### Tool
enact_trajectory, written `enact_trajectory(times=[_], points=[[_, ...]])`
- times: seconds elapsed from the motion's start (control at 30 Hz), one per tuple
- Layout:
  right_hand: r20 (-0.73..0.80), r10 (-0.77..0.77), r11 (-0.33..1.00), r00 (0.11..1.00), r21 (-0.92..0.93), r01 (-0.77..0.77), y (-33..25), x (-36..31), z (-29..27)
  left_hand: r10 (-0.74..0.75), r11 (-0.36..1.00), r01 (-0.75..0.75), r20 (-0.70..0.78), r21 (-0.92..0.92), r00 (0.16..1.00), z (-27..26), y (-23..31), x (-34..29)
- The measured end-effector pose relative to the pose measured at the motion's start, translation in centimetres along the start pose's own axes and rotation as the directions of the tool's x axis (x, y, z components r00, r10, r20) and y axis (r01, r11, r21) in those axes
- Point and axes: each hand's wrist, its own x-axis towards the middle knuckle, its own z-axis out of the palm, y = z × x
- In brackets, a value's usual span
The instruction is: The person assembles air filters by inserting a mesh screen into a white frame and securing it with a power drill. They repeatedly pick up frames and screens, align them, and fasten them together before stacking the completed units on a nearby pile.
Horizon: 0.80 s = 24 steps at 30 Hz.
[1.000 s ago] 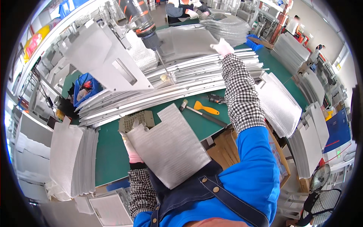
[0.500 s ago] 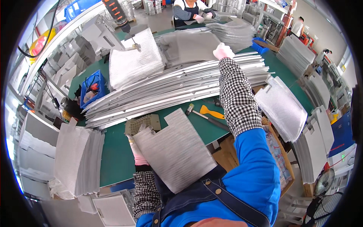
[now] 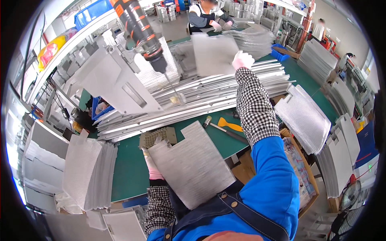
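My gloved left hand (image 3: 152,165) grips the left edge of a notched silver honeycomb panel (image 3: 193,166), which is held tilted against my front. Some of its fingers are hidden behind the panel. My right arm stretches far across the bench. At its end my gloved right hand (image 3: 243,60) is closed on the right edge of a thin grey sheet (image 3: 215,55). That sheet is raised at a tilt above the grey sheets beyond the long white metal strips (image 3: 193,92). A block with rows of small holes or pegs (image 3: 163,137) lies just beyond the honeycomb panel.
A hanging power drill (image 3: 142,34) and a white slotted metal bracket (image 3: 116,82) loom at upper left. On the green bench (image 3: 130,168) lie a hammer (image 3: 227,131) and yellow scraper (image 3: 230,124). Honeycomb panels (image 3: 86,170) stand stacked at left. A co-worker (image 3: 207,18) is across the bench.
The grey sheet has come up off the pile in my right hand. The drill and white bracket now appear lower and larger. My left hand still holds the honeycomb panel.
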Motion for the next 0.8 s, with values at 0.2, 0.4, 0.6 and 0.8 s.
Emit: enact_trajectory(times=[0.2, 0.4, 0.6, 0.8], points=[[0.051, -0.084, 0.738, 0.995, 0.674, 0.028, 6.3, 6.8, -3.3, -0.045, 0.998, 0.045, -0.011, -0.039, 0.999, 1.2, -0.6, 0.4], [0.363, -0.193, -0.266, 0.912, 0.875, -0.405, 10.8, 1.0, -7.2, -0.006, 0.998, 0.002, -0.065, -0.065, 0.998, 0.3, -0.1, -0.7], [0.419, -0.088, -0.549, 0.904, 0.737, -0.395, 10.2, -2.2, -6.3, 0.026, 0.999, -0.025, -0.03, 0.025, 0.999, 0.3, 0.1, -0.7], [0.409, -0.123, -0.236, 0.904, 0.873, -0.427, 10.7, 2.5, -5.1, 0.023, 0.997, -0.017, -0.099, 0.07, 0.995, 0.0, 0.1, -0.8]])
